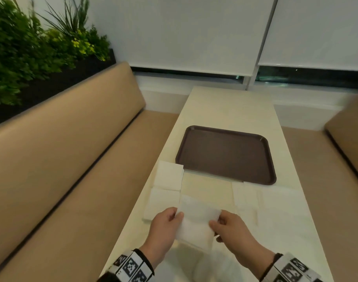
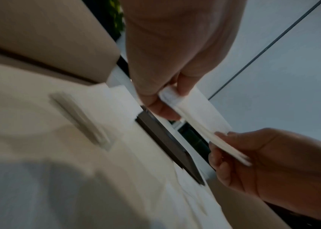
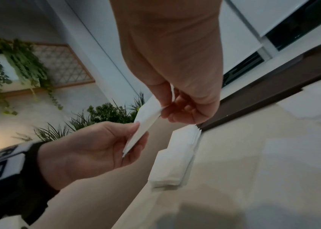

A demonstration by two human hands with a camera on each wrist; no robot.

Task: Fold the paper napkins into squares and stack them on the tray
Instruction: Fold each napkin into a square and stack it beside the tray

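Note:
A white paper napkin [image 1: 196, 222] is held above the near end of the table, folded over on itself. My left hand [image 1: 166, 226] pinches its left edge and my right hand [image 1: 229, 228] pinches its right edge. In the left wrist view the napkin [image 2: 197, 114] shows as a layered strip between both hands. In the right wrist view the same napkin [image 3: 146, 122] runs between my fingers. The brown tray [image 1: 227, 155] lies bare in the middle of the table. Two folded napkins [image 1: 169, 176] lie at the table's left edge, and flat napkins [image 1: 246, 198] lie to the right.
The cream table [image 1: 225, 106] runs away from me towards a window with white blinds [image 1: 194, 33]. A tan bench [image 1: 62, 159] flanks it on the left, with plants [image 1: 31, 43] behind; another bench [image 1: 349, 135] stands on the right.

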